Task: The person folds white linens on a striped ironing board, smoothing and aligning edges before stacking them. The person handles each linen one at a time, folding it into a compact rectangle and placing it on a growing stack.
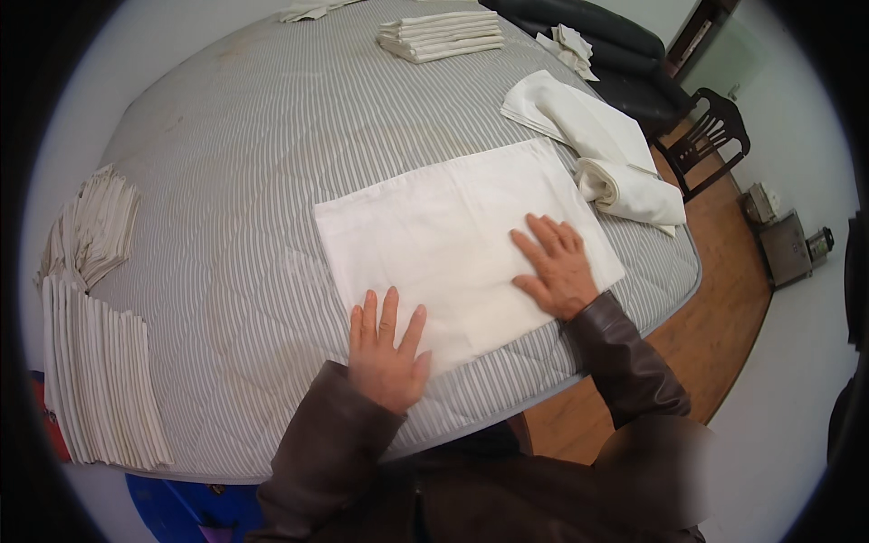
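Note:
A white rectangular cloth (pixel 448 251) lies spread nearly flat on a striped mattress (pixel 231 163). My left hand (pixel 390 356) rests at the cloth's lower left part, palm down with fingers apart, holding nothing. On the cloth's right part lies my right hand (pixel 555 267), also palm down, its thumb spread and nothing gripped. Just beyond the cloth's right edge is a loosely rolled white cloth (pixel 631 193). It touches a partly folded stack of white cloths (pixel 577 115) behind it.
A folded cloth stack (pixel 441 35) lies at the far edge. Along the left edge are a leaning row of folded cloths (pixel 102 380) and a bunched pile (pixel 95 224). A black sofa (pixel 611 61) and dark wooden chair (pixel 709 139) stand beyond the mattress.

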Available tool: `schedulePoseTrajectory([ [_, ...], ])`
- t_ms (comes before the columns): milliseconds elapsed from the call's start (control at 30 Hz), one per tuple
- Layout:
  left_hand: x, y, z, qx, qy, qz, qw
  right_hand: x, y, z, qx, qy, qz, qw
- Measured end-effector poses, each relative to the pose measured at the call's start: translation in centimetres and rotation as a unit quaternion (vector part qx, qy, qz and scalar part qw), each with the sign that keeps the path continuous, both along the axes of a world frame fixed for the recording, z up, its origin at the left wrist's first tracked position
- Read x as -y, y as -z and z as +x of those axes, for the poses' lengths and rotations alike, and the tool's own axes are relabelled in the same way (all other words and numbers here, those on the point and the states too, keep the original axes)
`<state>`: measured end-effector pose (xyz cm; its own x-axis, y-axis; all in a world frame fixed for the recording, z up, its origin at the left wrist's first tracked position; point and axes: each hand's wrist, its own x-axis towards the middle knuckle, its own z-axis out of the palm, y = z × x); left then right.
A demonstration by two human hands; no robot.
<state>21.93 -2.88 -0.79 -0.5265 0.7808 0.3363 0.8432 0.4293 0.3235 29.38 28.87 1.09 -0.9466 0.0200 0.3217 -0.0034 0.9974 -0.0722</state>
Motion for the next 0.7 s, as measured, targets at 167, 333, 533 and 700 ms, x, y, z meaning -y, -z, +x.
schedulePoseTrajectory([
  [167,-0.1,0.1,-0.1,-0.013,-0.003,0.008,1.000,-1.7,-0.7,1.5,-0.022,0.052,0.015,0.998],
  [333,-0.1,0.1,0.1,-0.010,-0.007,-0.004,1.000,6.3,-0.2,1.9,-0.002,-0.066,-0.038,0.997],
  [533,-0.1,-0.2,0.0,-0.012,-0.005,-0.013,1.000,6.4,0.5,1.8,-0.003,-0.035,-0.039,0.999],
  [700,-0.1,-0.1,0.0,-0.007,-0.004,-0.012,1.000,-1.4,1.2,3.7,-0.055,0.093,-0.013,0.994],
])
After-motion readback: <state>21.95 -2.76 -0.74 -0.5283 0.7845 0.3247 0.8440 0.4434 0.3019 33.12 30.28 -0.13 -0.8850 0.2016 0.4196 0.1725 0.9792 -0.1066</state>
